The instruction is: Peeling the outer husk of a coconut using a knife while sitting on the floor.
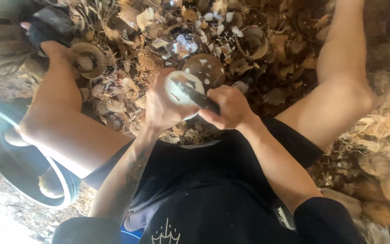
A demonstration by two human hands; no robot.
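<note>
Near the black-clad lap, the left hand (161, 106) curls closed around a peeled white coconut (183, 88), while the right hand (228, 107), just right of it, grips a dark knife (199, 99). The blade's long axis slants from the right fist up-left across the coconut's face, touching it, so both hands meet at the nut. Beyond lie coconut shells (206, 68) and brown husk litter (285, 58); a round tub (66, 187) sits near left.
</note>
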